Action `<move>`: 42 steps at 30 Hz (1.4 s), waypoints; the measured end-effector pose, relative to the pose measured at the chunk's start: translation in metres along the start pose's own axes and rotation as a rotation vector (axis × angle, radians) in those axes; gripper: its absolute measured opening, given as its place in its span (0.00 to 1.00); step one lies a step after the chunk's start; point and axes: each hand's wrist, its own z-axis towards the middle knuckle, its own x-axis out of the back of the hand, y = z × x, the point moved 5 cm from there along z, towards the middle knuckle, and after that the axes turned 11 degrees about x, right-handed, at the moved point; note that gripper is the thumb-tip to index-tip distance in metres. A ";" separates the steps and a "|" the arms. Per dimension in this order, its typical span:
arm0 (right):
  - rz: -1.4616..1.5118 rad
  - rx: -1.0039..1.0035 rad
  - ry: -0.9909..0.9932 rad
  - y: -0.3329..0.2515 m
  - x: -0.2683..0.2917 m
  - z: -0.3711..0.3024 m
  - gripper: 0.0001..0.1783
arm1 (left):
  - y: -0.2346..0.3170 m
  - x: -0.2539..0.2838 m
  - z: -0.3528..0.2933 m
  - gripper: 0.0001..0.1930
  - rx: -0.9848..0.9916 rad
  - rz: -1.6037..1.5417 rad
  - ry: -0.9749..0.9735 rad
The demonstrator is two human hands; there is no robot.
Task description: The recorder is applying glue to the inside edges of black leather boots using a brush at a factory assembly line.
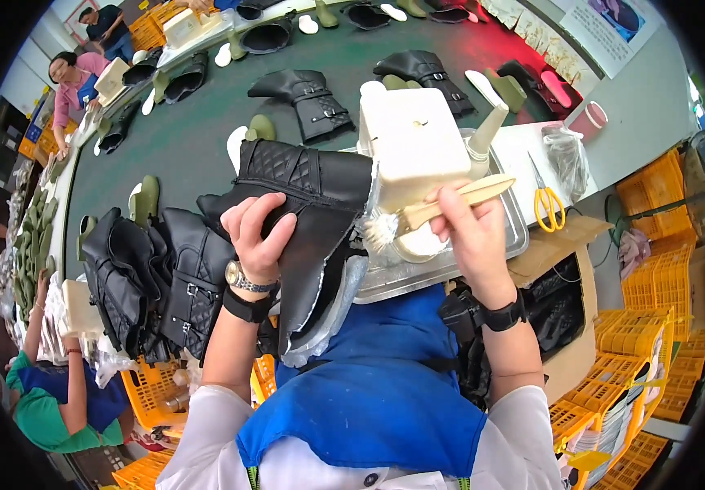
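Observation:
My left hand [258,233] is closed on a black boot upper [307,192] with quilted panels and straps, its opening turned toward me and a grey lining showing. In my right hand [467,220] is a wooden-handled brush [446,206], held level, its pale bristles [382,232] pointing left close to the boot's edge. Under the brush a white round container [419,245] stands in a metal tray [397,286]. A cream block-shaped container [418,151] sits at the tray's far side, with a pale bottle-like nozzle [483,139] beside it.
More black boots [185,286] are piled at my left, others [303,102] lie along the dark green table [205,114]. Orange-handled scissors [547,204] and a plastic bag [569,159] lie at the right. An open carton [565,302] and orange crates [659,278] stand nearby. Co-workers [71,392] are at the left.

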 end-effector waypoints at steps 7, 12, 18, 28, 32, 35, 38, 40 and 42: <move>-0.061 -0.150 -0.181 -0.004 -0.013 -0.006 0.09 | 0.000 0.001 0.003 0.15 -0.046 0.021 -0.033; -0.170 -0.042 -0.168 0.005 -0.020 -0.009 0.06 | 0.002 0.000 0.003 0.16 0.087 -0.079 0.026; -0.659 0.655 -0.153 -0.029 -0.026 0.001 0.02 | 0.005 -0.002 0.007 0.19 0.159 -0.124 -0.009; -0.698 0.794 -0.090 -0.050 -0.027 0.015 0.07 | -0.037 -0.019 -0.026 0.23 0.919 -0.292 -0.601; -0.543 0.588 0.108 -0.040 0.012 0.002 0.08 | -0.055 -0.004 0.015 0.27 1.032 -0.591 -0.141; -0.480 0.511 0.284 -0.038 0.033 -0.012 0.08 | -0.096 0.000 0.036 0.19 1.386 -1.172 -0.083; -0.512 0.461 0.340 -0.035 0.052 -0.028 0.09 | -0.169 -0.001 0.054 0.10 1.523 -1.230 0.070; -0.487 0.428 0.318 -0.029 0.061 -0.037 0.09 | -0.218 -0.005 0.058 0.13 1.675 -1.262 0.050; -0.529 0.404 0.311 -0.028 0.063 -0.044 0.09 | -0.256 -0.012 0.053 0.22 1.717 -1.052 0.198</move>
